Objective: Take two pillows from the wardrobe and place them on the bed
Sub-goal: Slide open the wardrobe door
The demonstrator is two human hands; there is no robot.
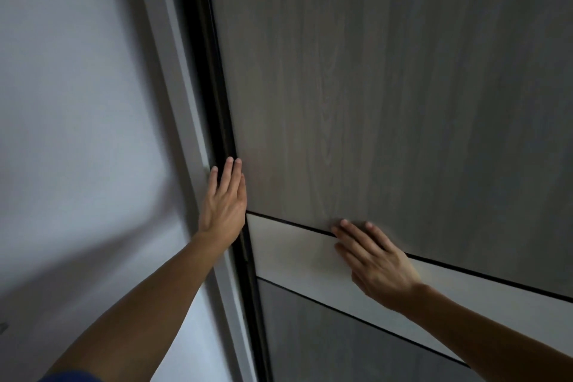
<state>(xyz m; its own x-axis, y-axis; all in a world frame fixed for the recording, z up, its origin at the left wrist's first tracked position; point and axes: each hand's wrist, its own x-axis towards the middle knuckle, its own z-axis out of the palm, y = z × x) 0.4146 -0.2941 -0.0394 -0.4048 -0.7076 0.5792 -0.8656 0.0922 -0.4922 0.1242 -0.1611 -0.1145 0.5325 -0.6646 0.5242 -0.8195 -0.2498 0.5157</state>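
A grey wood-grain sliding wardrobe door [387, 87] fills most of the view, crossed by a pale horizontal band [294, 248] edged with thin black lines. My left hand [224, 205] lies flat with fingers extended against the door's left edge, its fingertips at the narrow dark gap [217, 102] beside the frame. My right hand [372, 260] presses flat on the door face across the pale band, fingers spread. Neither hand holds anything. No pillow and no bed are in view; the wardrobe's inside is hidden.
A pale grey door frame [183, 121] runs diagonally left of the gap. Beyond it stands a plain white wall [71, 102]. A bit of blue sleeve [71, 377] shows at the bottom left.
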